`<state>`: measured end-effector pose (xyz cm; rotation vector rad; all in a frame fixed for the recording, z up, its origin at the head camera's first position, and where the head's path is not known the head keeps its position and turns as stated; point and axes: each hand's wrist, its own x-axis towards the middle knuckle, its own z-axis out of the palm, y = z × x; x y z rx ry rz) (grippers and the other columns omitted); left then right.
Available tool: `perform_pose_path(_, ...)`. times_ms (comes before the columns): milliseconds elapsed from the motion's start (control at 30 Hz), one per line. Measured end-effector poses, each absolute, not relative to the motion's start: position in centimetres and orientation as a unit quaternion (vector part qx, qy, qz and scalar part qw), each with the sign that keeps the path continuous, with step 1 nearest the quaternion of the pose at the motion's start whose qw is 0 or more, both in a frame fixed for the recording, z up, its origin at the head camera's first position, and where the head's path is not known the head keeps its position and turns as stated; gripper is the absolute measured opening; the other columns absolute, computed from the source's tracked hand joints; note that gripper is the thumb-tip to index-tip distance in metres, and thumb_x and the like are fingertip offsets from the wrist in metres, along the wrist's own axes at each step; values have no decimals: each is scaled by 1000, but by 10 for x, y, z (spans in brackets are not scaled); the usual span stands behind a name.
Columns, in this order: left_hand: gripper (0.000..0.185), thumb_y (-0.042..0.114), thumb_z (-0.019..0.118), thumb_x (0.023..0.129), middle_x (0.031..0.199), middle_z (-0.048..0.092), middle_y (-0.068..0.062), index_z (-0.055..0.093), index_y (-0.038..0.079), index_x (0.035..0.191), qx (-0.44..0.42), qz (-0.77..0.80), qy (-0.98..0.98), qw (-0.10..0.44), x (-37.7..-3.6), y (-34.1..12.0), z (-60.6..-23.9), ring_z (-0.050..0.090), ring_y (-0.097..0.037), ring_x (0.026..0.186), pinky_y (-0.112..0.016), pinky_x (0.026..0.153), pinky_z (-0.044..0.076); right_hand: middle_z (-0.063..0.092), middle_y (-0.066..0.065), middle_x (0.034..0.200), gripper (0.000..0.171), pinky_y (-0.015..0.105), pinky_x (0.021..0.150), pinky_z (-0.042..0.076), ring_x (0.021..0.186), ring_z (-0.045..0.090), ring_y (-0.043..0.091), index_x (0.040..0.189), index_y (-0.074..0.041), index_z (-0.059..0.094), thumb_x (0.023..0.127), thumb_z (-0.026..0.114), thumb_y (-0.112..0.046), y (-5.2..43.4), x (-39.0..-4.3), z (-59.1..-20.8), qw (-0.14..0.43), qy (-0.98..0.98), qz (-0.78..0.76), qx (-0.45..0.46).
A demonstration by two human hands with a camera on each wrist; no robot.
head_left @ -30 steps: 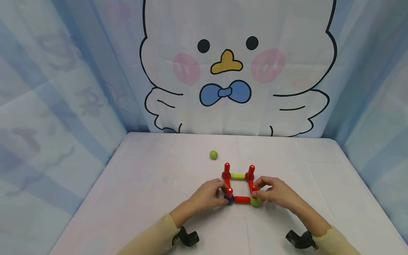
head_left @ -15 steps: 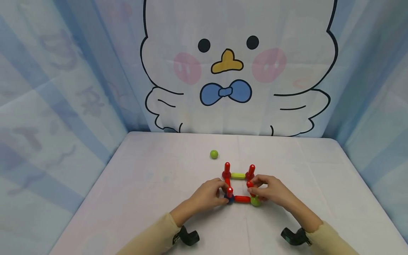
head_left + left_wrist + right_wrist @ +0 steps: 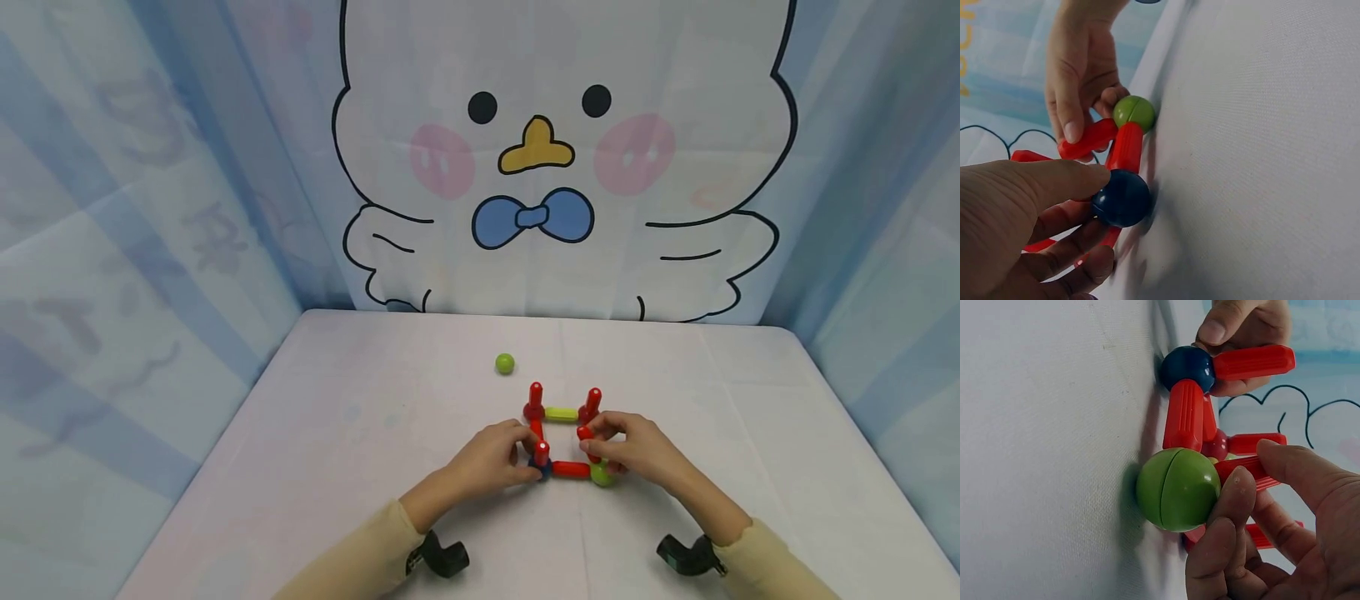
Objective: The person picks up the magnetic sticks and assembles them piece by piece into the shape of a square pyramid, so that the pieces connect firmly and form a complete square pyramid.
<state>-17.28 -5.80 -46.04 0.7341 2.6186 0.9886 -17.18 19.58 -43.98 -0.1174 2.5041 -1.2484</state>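
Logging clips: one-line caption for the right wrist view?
Right hand pinches a red rod above the green ball; left hand steadies the blue ball.

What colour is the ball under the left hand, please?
Dark blue ball, clearest in the left wrist view.

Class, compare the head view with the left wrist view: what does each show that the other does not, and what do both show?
Only the head view shows the loose green ball lying apart on the table, the yellow-green rod and the duck curtain. Only the left wrist view shows the dark blue ball up close against the left hand. Both show the right hand pinching a red rod over the green corner ball.
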Motion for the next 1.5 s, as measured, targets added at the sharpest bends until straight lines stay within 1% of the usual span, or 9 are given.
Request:
perform_pose_path(133,29,21,86,86,99,66,10,68,20,108,238,374,885,145,-176,-58,-461,55,-6,76,-18,67,49,63,7,96,25,29,61,55,64,59,19,110,-8,69,92,78,-23,197,-172,-440,171,883,-436,-42)
perform_pose_path(300,26,18,85,87,97,67,8,67,20,105,231,418,865,157,-176,-60,-456,56,-8,74,-20,64,49,63,6,96,25,29,62,54,65,59,18,110,-8,69,92,78,-24,197,-172,-441,175,883,-433,-45)
perform_pose_path(500,24,18,84,88,95,68,7,66,20,103,213,435,860,164,-177,-60,-452,57,-10,80,-21,64,49,63,7,99,30,31,66,55,74,59,18,113,-7,67,90,79,-22,199,-173,-440,184,880,-435,-45)
perform_pose_path(700,22,17,84,88,96,67,9,66,21,101,216,431,861,164,-178,-58,-451,58,-10,80,-20,65,50,63,6,101,32,31,69,57,81,61,17,114,-6,66,89,80,-20,202,-172,-441,186,878,-439,-42)
perform_pose_path(967,21,17,82,89,88,65,7,65,19,102,220,439,856,162,-179,-53,-453,57,-9,78,-20,63,48,63,8,101,30,29,68,56,79,62,18,113,-6,66,90,80,-19,203,-172,-443,188,875,-445,-39)
perform_pose_path(1233,19,21,82,89,88,65,7,66,19,100,225,437,859,144,-183,-46,-455,54,-8,75,-20,63,46,63,7,101,28,30,67,55,77,61,17,112,-5,65,90,79,-18,204,-171,-441,182,875,-445,-53)
perform_pose_path(1500,21,22,84,88,86,64,8,66,19,99,203,432,869,131,-185,-38,-459,53,-10,73,-21,63,46,63,8,101,27,30,69,56,78,62,18,111,-5,65,90,78,-17,204,-170,-442,184,872,-451,-55)
